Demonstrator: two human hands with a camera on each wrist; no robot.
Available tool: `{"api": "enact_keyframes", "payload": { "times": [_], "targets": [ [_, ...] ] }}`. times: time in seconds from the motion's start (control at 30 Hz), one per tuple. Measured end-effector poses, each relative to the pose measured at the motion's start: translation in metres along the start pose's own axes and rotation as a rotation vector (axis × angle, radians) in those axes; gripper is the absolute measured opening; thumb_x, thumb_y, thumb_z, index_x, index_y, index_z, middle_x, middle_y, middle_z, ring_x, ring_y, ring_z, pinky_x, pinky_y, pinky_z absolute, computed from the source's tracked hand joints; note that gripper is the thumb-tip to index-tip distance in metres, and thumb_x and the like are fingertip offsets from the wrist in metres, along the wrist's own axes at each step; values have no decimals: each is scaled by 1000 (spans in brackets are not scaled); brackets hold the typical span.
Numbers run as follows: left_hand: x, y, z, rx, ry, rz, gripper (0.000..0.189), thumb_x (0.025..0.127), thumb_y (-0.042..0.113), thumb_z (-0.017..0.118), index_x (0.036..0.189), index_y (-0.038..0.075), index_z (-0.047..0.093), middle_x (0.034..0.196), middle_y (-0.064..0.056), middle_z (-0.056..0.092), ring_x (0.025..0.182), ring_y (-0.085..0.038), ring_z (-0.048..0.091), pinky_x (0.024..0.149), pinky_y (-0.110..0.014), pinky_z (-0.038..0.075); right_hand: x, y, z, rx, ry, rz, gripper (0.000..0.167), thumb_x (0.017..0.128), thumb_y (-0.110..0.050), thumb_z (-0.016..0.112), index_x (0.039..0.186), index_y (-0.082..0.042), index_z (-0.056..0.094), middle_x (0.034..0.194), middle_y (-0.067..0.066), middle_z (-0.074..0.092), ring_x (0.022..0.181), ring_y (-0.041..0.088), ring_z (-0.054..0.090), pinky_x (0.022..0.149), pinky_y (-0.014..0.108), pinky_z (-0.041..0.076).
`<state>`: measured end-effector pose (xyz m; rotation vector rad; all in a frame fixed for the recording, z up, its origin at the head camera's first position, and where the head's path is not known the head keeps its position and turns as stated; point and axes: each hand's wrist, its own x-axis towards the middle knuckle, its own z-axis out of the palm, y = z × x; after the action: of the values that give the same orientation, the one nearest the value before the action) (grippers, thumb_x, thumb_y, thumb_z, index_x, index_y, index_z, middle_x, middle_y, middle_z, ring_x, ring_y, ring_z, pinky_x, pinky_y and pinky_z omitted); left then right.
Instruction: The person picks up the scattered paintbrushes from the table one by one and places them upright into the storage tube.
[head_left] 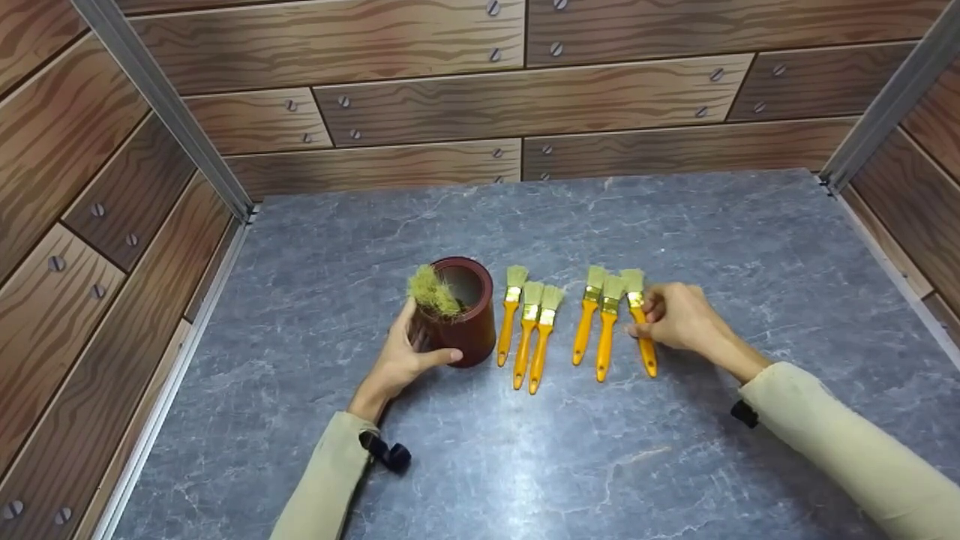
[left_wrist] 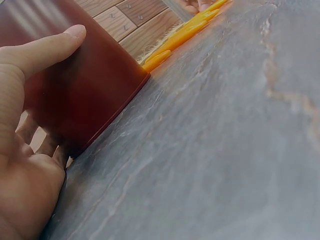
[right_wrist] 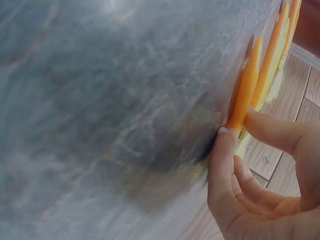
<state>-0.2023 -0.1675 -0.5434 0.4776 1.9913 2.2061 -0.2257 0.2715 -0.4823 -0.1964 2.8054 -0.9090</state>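
Observation:
A dark red cylindrical cup (head_left: 476, 341) stands on the table, held at its side by my left hand (head_left: 397, 360), the thumb lying across the near wall. A yellow-green bristly tuft (head_left: 431, 291) shows at the cup's left rim. Orange-handled paintbrushes lie to the right of the cup, bristles pointing away. Three form a group (head_left: 527, 330) beside the cup. In the other group, two brushes (head_left: 604, 337) lie left of the rightmost paintbrush (head_left: 646, 356). My right hand (head_left: 682, 319) pinches that paintbrush's handle between thumb and fingers; in the right wrist view the handle (right_wrist: 247, 90) lies low along the tabletop.
The grey marbled table (head_left: 300, 450) is bounded by wood-patterned panels (head_left: 420, 105) at the back and sides. Metal posts (head_left: 161, 105) stand at the back corners. A small black device (head_left: 386, 450) is strapped to the left wrist, another (head_left: 744, 414) to the right.

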Motion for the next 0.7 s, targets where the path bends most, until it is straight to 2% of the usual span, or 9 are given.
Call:
{"api": "enact_keyframes", "payload": {
  "times": [0.13, 0.33, 0.5, 0.7],
  "targets": [
    [0, 0, 0, 3, 12, -7, 128, 77, 6, 97, 173, 15, 13, 176, -6, 29, 165, -22, 23, 134, -33, 23, 0, 2, -1, 56, -2, 60, 40, 84, -19, 93, 104, 3, 67, 91, 11, 73, 76, 18, 64, 62, 25, 58],
    [0, -1, 0, 8, 21, -28, 130, 77, 6, 97, 173, 13, 10, 176, -7, 28, 165, -23, 22, 135, -36, 22, 3, 7, -5, 96, -35, 137, 50, 82, -25, 94, 111, 4, 66, 89, 8, 76, 75, 15, 66, 66, 26, 57],
    [1, -2, 0, 3, 8, -20, 126, 78, 6, 97, 173, 14, 14, 174, -9, 33, 164, -25, 25, 135, -38, 23, 7, 10, -8, 117, -47, 204, 48, 78, -26, 96, 106, 2, 67, 83, 3, 72, 70, 12, 65, 64, 25, 59],
    [1, -1, -1, 15, 7, -15, 123, 78, 6, 97, 172, 17, 18, 173, -6, 36, 163, -21, 27, 135, -35, 24, 8, 11, -9, 245, -78, 246, 45, 80, -16, 95, 109, 4, 67, 87, 5, 71, 71, 13, 69, 67, 30, 67]
  ]
}}
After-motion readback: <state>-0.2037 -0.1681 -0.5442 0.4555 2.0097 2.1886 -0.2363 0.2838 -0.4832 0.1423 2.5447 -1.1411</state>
